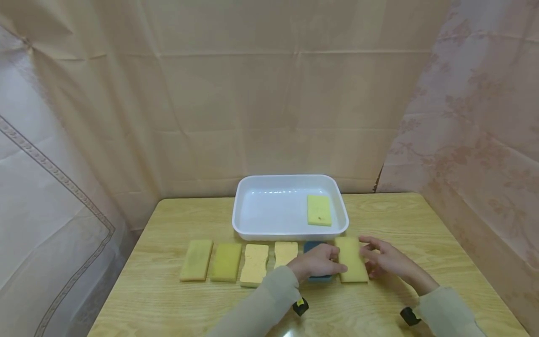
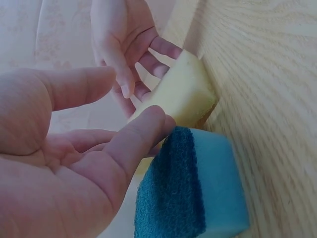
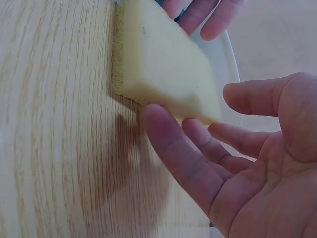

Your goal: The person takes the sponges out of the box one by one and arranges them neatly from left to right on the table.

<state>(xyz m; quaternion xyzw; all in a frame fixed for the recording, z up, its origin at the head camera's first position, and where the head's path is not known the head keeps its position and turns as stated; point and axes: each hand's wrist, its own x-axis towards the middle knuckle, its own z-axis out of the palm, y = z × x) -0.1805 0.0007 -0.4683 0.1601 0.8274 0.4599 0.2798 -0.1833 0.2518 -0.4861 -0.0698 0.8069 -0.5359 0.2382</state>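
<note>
A pale yellow sponge (image 1: 352, 260) lies at the right end of a row on the table, between both hands. My left hand (image 1: 322, 261) reaches over a blue sponge (image 2: 198, 183) with a dark scouring layer and partly hides it in the head view. Its fingertips are right at the yellow sponge's left edge, thumb apart from the fingers. From the other side, my right hand (image 1: 385, 258) has its fingertips (image 3: 161, 119) close against the right edge, with the thumb held off. Neither hand grips the sponge; the fingers are loosely extended.
Behind the row stands a white tray (image 1: 269, 233) with one yellow sponge (image 1: 319, 210) at its right side. Leftward along the row lie two flat yellow sponges (image 1: 196, 260) and two notched, lighter ones (image 1: 254, 264). Curtains (image 1: 269, 93) hang behind the wooden table (image 1: 168, 309).
</note>
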